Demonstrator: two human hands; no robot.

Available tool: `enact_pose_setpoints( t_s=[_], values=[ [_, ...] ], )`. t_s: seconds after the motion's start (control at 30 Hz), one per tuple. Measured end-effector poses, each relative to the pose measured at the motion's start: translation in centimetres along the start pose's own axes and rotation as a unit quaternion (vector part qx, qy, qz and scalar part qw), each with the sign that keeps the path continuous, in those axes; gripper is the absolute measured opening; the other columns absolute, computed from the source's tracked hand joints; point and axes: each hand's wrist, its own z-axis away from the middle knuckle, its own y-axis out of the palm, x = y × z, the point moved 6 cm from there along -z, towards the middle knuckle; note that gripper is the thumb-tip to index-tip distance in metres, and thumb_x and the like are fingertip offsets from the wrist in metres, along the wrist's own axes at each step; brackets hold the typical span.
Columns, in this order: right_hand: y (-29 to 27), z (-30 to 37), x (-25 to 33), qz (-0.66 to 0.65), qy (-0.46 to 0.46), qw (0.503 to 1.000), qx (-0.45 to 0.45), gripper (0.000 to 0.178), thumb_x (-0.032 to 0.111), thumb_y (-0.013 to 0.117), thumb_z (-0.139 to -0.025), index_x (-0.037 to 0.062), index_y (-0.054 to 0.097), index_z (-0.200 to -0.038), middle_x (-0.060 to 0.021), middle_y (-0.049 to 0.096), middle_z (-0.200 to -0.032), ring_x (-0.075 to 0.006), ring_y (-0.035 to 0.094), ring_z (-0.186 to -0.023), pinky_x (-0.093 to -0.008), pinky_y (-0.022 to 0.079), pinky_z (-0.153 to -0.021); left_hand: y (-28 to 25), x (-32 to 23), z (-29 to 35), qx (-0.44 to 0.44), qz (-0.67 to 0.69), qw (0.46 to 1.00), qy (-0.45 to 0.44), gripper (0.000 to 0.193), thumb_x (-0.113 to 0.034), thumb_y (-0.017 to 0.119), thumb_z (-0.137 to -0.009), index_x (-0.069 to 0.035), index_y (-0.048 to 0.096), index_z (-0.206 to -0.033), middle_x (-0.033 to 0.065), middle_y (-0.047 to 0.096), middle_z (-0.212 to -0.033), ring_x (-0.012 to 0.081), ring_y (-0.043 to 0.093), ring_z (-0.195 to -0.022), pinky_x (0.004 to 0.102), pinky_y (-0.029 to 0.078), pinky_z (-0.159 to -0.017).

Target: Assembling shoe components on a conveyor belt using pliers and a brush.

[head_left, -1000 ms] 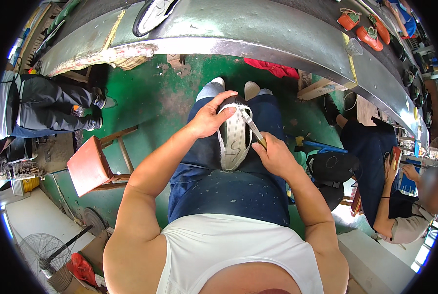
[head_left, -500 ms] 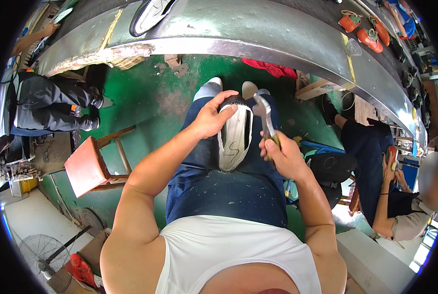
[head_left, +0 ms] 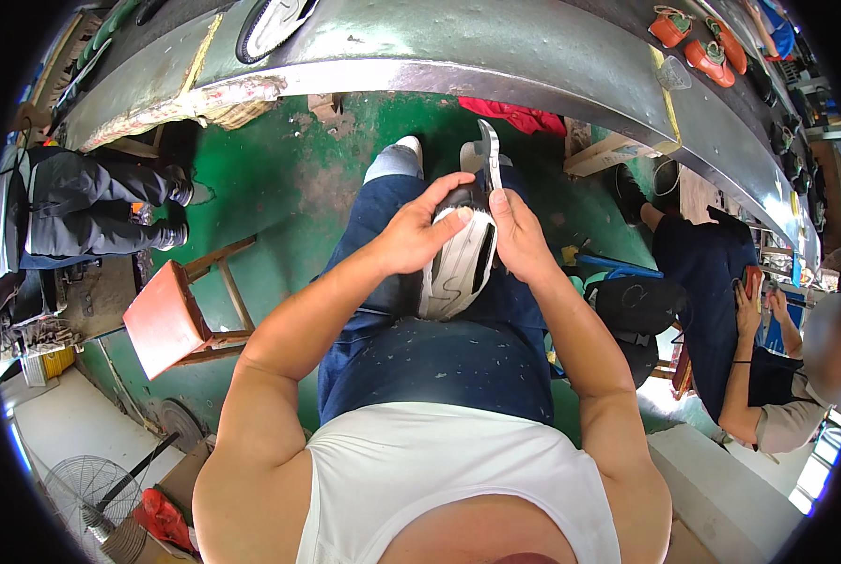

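A shoe upper (head_left: 453, 268) rests on my lap with its pale underside up, a dark curved mark on it. The end away from me is black. My left hand (head_left: 416, 230) is closed around that end, the thumb pressed on the pale rim. In my right hand (head_left: 522, 237) is a hammer (head_left: 492, 155), its metal head pointing away from me; the handle is mostly hidden by the hand. My right thumb and fingers lie against the right side of the shoe upper. Beneath it a dark blue apron (head_left: 448, 371) covers my thighs.
A metal-edged workbench (head_left: 364, 75) curves across ahead, carrying a black-and-white shoe (head_left: 275, 28) and orange shoes (head_left: 710, 61). On the left stands a stool (head_left: 166, 318); a fan (head_left: 86, 503) is at lower left. A co-worker (head_left: 768, 376) sits to the right, another person's legs (head_left: 110, 197) left.
My right hand has moved up and left from beside the shoe upper to touch its side, the hammer head swinging farther away. My left hand stays on the black end.
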Motion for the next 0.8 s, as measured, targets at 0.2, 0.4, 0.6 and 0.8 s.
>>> enact_pose_setpoints(
  t_s=[0.2,0.4,0.6,0.8],
  values=[
    [1.1,2.7,-6.4,0.004,0.077,0.997,-0.019,0.057,0.036,0.075,-0.085,-0.0077,0.055,-0.115,-0.0183,0.069,-0.094,-0.0271,0.070,-0.082,-0.0376,0.055,-0.077,0.1,8.2,0.7,-0.074,-0.074,0.985,-0.140,0.044,-0.023,0.055,-0.103,-0.002,0.050,-0.142,0.0124,0.064,-0.125,0.0192,0.059,-0.115,0.0323,0.046,-0.101],
    [2.0,4.6,-8.9,0.026,0.139,0.990,-0.003,0.043,0.023,0.072,-0.083,-0.0064,0.055,-0.110,-0.0152,0.068,-0.085,-0.0232,0.068,-0.073,-0.0361,0.055,-0.070,0.8,9.6,1.8,-0.089,-0.025,0.980,-0.179,0.049,0.002,0.047,-0.086,0.001,0.057,-0.134,0.0124,0.067,-0.120,0.0200,0.063,-0.111,0.0315,0.047,-0.100],
    [1.5,4.6,-8.0,0.010,0.155,0.988,-0.011,0.030,0.014,0.069,-0.086,-0.0024,0.054,-0.106,-0.0061,0.064,-0.082,-0.0126,0.062,-0.065,-0.0294,0.052,-0.062,1.4,9.2,1.6,-0.024,0.103,0.972,-0.209,0.068,0.011,0.047,-0.078,-0.002,0.049,-0.145,0.0095,0.061,-0.131,0.0172,0.058,-0.120,0.0308,0.043,-0.105],
    [0.4,5.0,-7.0,0.126,0.111,0.986,-0.020,0.043,0.021,0.069,-0.083,-0.0046,0.056,-0.115,-0.0240,0.068,-0.105,-0.0391,0.067,-0.099,-0.0433,0.051,-0.091,1.9,8.7,2.5,-0.008,0.169,0.962,-0.213,0.077,0.010,0.049,-0.078,-0.006,0.041,-0.152,0.0063,0.059,-0.135,0.0161,0.056,-0.123,0.0308,0.040,-0.108]
  ],
)
